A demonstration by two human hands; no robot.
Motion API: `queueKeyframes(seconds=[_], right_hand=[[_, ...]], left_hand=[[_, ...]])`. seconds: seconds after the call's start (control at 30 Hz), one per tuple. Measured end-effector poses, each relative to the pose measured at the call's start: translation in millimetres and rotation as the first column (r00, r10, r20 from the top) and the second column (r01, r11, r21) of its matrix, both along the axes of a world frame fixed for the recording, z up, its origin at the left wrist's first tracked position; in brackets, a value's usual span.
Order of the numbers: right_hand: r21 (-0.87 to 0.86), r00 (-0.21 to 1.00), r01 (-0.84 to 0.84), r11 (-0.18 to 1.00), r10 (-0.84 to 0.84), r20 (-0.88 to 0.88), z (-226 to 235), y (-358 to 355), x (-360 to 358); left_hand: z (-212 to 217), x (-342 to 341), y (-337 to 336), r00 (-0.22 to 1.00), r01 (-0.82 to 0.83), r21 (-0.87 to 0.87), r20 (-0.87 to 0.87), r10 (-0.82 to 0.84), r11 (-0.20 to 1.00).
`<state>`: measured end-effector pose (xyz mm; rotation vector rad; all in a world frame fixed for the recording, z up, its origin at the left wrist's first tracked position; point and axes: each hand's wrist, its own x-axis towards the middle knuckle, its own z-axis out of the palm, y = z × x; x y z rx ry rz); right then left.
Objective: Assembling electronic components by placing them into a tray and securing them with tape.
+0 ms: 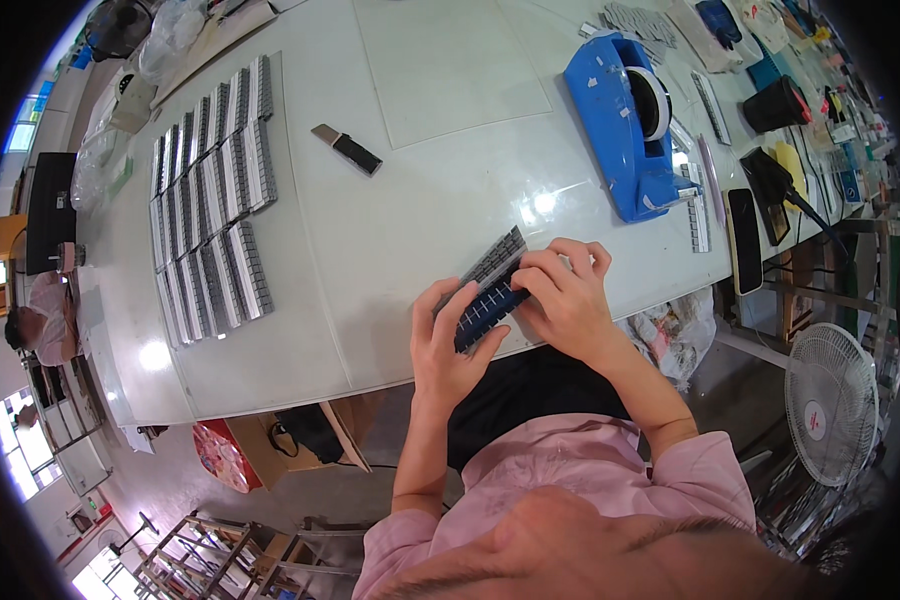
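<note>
Near the table's front edge, my two hands hold a dark blue segmented strip (486,308) with pale cross lines, tilted up to the right. A grey segmented strip (500,254) lies along its far side; whether the two are joined I cannot tell. My left hand (446,345) is closed round the lower left end, thumb on the near side and fingers over the far side. At the upper right end my right hand (568,295) pinches the strip with its thumb and bent fingers. The fingers partly hide both strips.
Several grey segmented strips (210,205) lie in rows on the left of the white table (410,220). A small black-handled blade (348,150) is beyond my hands. To the right stand a blue tape dispenser (618,135), a phone (743,240) and a white fan (830,405).
</note>
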<state>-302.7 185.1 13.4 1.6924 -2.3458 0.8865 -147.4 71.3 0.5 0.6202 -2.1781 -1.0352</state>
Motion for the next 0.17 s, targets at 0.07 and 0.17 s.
queueKeyframes(seconds=[0.07,0.17], right_hand=[[0.002,1.000,0.001,1.000,-0.001,-0.002,-2.7,-0.4,0.1],[0.015,1.000,-0.009,1.000,0.009,-0.019,-0.8,-1.4,0.3]], left_hand=[[-0.8,0.6,-0.3,1.000,0.022,-0.024,-0.005,-0.022,0.999],[-4.1,3.1,0.8,0.999,0.038,0.006,0.021,-0.038,0.999]])
